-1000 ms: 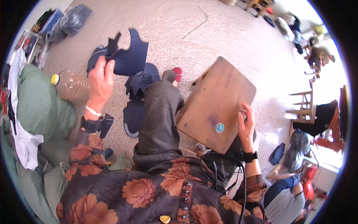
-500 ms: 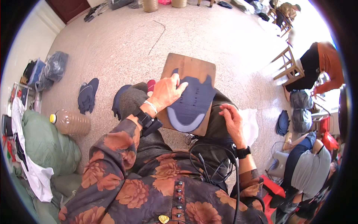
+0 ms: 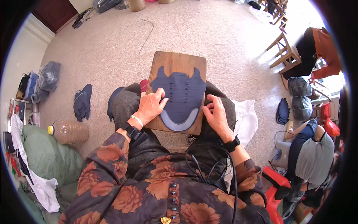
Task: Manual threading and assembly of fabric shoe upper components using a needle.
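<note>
Set across dark trousers (image 3: 126,106): board (image 3: 173,59). Flat on it: navy cutout (image 3: 179,89), two prongs at far end, curved grey band (image 3: 179,122) round near end, columns of small dark marks mid-piece.

Left hand (image 3: 150,107) on left edge of board and cutout, fingers bent, thumb and index a little apart; pinching the edge or only resting on it, cannot tell. Right hand (image 3: 216,114) at right edge of board, fingers loosely curled, thumb near index; contact or pinch, cannot tell.

Left wrist: white bracelet (image 3: 137,120) and black strap. Right wrist: watch-like band (image 3: 232,144). Cable (image 3: 234,175) looped over right thigh.

Floor (image 3: 104,48), left side: navy pieces (image 3: 82,102), yellow-capped jug (image 3: 71,131), green bundle (image 3: 48,151). Right side: white cloth (image 3: 246,121) beside right thigh, navy stack (image 3: 283,111) near black bags (image 3: 301,108), wooden stool (image 3: 285,52) farther out. Lower right: person in grey top (image 3: 317,160).
</note>
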A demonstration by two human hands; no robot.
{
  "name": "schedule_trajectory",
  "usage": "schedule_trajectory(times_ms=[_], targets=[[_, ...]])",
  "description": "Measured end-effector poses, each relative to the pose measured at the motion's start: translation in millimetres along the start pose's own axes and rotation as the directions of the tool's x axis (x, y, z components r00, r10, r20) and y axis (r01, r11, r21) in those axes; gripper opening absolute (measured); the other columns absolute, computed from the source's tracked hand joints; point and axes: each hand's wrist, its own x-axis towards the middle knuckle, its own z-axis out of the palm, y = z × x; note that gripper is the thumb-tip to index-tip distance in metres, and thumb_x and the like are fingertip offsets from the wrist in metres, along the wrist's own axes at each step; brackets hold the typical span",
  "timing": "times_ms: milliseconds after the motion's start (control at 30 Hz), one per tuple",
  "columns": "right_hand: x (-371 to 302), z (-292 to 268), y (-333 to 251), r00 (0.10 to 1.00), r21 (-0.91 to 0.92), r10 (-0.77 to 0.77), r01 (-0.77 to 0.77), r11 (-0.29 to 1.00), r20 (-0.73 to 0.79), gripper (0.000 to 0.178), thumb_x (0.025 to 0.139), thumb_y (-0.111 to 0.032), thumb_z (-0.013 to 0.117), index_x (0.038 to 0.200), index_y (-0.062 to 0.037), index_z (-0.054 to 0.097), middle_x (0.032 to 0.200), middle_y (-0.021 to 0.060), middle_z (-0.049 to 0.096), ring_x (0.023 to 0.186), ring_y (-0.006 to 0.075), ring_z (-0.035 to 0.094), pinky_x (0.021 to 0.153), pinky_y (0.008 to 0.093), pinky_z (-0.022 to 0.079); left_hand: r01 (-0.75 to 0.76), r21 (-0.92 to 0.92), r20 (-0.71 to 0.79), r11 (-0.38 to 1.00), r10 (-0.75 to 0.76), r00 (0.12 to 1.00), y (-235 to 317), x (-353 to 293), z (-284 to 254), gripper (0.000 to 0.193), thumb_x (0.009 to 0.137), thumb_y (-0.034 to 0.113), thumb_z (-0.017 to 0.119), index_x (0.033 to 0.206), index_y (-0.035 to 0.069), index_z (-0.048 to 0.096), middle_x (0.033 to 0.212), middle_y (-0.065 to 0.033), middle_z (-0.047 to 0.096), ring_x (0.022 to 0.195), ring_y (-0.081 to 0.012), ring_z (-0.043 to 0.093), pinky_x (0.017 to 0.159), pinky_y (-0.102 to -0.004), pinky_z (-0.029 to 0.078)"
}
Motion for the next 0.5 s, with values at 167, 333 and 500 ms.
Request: schedule_trajectory(times_ms=[167,333,500], targets=[[14.0,4.7,-6.0,0.994,0.119,0.106,-0.108,0.987,0.023,0.058,0.082,-0.003,0.074,0.135,0.0024,0.05,0.109,0.0148,0.062,0.078,0.0176,0.061,0.074,0.0327,0.055,-0.064,-0.121,-0.02,0.991,0.062,0.998,10.1,-2.7,10.1,0.022,0.094,0.023,0.066,0.11,0.008,0.062,0.087,-0.0193,0.071,0.085,-0.0411,0.068,0.071,-0.0492,0.052],[7.8,23.3,-12.1,0.999,-0.064,-0.037,0.036,0.997,-0.017,0.05,0.084,-0.008,0.07,0.129,0.0014,0.052,0.115,0.0225,0.06,0.094,0.0307,0.065,0.086,0.0403,0.054,-0.043,0.035,0.066,0.998,0.041,0.997,49.5,-6.7,11.0,0.069,0.081,0.054,0.074,0.123,0.001,0.058,0.08,-0.0242,0.071,0.078,-0.0432,0.07,0.071,-0.0509,0.056],[1.9,7.5,1.0,0.995,-0.019,0.098,-0.097,0.995,0.032,0.056,0.085,-0.011,0.073,0.134,0.0031,0.049,0.114,0.0181,0.062,0.098,0.0256,0.065,0.084,0.0363,0.055,-0.212,0.146,0.264,0.966,0.169,0.95,70.2,-38.9,23.9,0.107,0.067,0.058,0.085,0.137,-0.008,0.039,0.076,-0.0218,0.07,0.072,-0.0391,0.072,0.063,-0.049,0.055]])
